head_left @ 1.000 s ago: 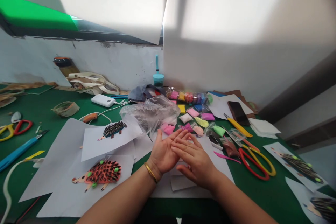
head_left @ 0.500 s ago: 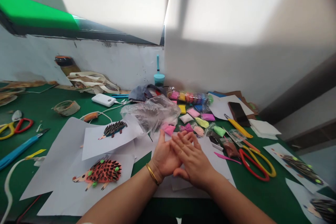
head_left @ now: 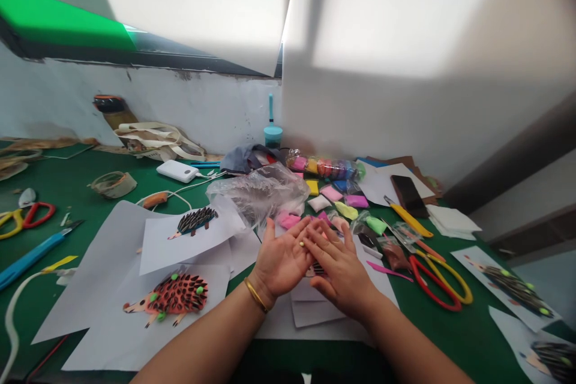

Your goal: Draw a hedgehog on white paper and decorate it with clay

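My left hand (head_left: pixel 283 261) is turned palm up with its fingers stretched out, above the white paper. A tiny pale yellow ball (head_left: pixel 302 244), which looks like modelling clay, lies at the base of its fingers. Across those fingers rests my right hand (head_left: pixel 337 264), palm down and fingers extended, its fingertips beside the ball. Under the hands are white sheets (head_left: pixel 315 312), with part of a dark-spined hedgehog figure (head_left: pixel 317 269) showing between them. Just beyond the fingers lie several small packets of coloured clay, among them a pink one (head_left: pixel 288 220) and a lime one (head_left: pixel 346 210).
On the left lie a red hedgehog picture (head_left: pixel 180 299), a dark hedgehog picture (head_left: pixel 197 222), a blue craft knife (head_left: pixel 36 257) and scissors (head_left: pixel 39 215). On the right are red-and-yellow scissors (head_left: pixel 434 288), a yellow knife (head_left: pixel 411 220), a phone (head_left: pixel 409 195) and more hedgehog pictures (head_left: pixel 513 285).
The palms have come apart somewhat; my right hand has slid to the right and my left hand slightly left. The small yellow ball and the hedgehog figure beneath now show.
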